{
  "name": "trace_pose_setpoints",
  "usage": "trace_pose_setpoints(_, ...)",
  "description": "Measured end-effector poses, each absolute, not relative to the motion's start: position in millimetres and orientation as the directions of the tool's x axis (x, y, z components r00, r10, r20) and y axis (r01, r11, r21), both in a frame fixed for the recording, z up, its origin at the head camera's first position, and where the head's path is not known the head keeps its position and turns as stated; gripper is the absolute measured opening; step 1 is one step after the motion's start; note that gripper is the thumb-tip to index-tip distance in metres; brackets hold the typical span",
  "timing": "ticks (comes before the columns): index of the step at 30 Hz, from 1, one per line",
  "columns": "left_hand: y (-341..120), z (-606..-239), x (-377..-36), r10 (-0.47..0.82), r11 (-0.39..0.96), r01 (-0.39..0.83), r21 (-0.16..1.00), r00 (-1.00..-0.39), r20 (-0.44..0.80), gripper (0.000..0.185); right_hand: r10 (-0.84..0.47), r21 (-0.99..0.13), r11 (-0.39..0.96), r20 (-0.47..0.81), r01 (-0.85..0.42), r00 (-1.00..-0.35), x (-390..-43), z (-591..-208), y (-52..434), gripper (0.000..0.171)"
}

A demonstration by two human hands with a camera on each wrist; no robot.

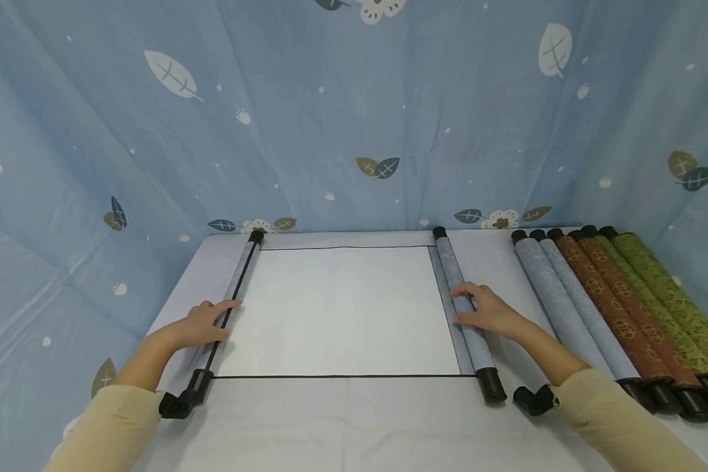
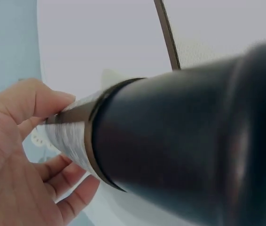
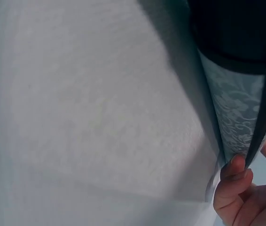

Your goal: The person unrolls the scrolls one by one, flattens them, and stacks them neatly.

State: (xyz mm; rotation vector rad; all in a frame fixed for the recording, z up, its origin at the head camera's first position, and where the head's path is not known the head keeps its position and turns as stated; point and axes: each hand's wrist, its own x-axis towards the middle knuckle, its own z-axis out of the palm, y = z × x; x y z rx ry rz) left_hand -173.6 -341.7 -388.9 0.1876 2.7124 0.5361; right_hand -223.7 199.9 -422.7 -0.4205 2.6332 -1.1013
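Note:
A hanging scroll with a white sheet [image 1: 342, 308] lies partly unrolled across the white table, a roll at each side. My left hand [image 1: 203, 323] holds the left roll [image 1: 199, 383], thumb over the top and fingers beneath; a large black end cap [image 2: 170, 136] fills much of the left wrist view. With thumb and fingers, my right hand [image 1: 480, 309] grips the right roll [image 1: 450, 261], which is wrapped in grey-blue patterned cloth. That silvery floral cloth [image 3: 236, 103] narrows toward my fingers in the right wrist view.
To the right lie several rolled scrolls side by side: grey-blue ones [image 1: 557, 301], brown ones [image 1: 610, 305] and green ones [image 1: 672, 295], all with black end caps. A blue leaf-patterned curtain [image 1: 330, 118] hangs behind the white table [image 1: 342, 419].

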Motion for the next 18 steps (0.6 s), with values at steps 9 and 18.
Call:
trace_pose_setpoints(9, -345.5, -388.5, -174.1, 0.189, 0.910, 0.044, 0.412, -0.929, -0.317, 0.065, -0.362, -0.708, 0.685, -0.125, -0.172, -0.924, -225.7, -424.5, 202.4, 0.043)
trace_pose_setpoints(18, -344.2, -397.2, -172.0, 0.183, 0.926, 0.062, 0.372, -0.936, -0.299, 0.056, -0.387, -0.693, 0.701, -0.172, -0.168, -0.906, -223.3, -424.1, 198.8, 0.043)
